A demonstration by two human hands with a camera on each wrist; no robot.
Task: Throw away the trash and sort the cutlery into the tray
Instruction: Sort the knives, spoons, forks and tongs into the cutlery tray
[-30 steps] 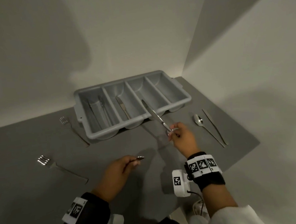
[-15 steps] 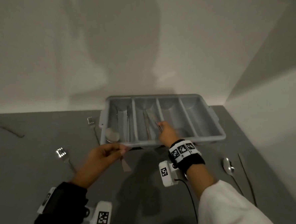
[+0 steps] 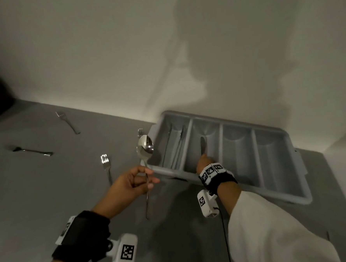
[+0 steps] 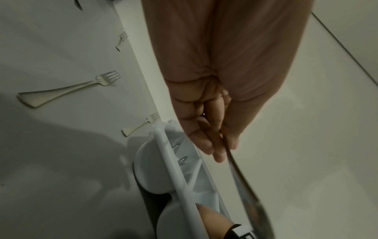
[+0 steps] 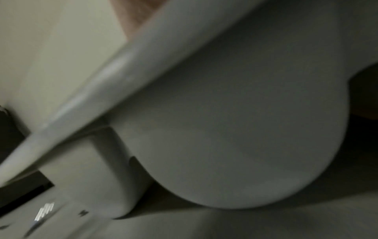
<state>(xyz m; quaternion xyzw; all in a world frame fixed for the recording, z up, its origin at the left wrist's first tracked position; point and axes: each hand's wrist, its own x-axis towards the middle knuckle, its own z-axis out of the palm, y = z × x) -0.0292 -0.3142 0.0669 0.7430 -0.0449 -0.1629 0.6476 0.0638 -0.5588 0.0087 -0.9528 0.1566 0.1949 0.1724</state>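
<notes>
Spoon held upright, bowl up, just left of grey tray on grey table; left hand pinches its handle, fingers curled round it. Right hand reaches into tray's second compartment from left, at knife lying there; grip unclear, fingers hidden. More cutlery in leftmost compartment. Four forks scattered on table left of tray, nearest beside left hand.

A grey table meets a pale wall. A grey four-compartment cutlery tray rests on it against the wall. Four forks lie on the bare surface left of the tray: one just beside its left end, one nearer, two farther left, apparently all well apart.
</notes>
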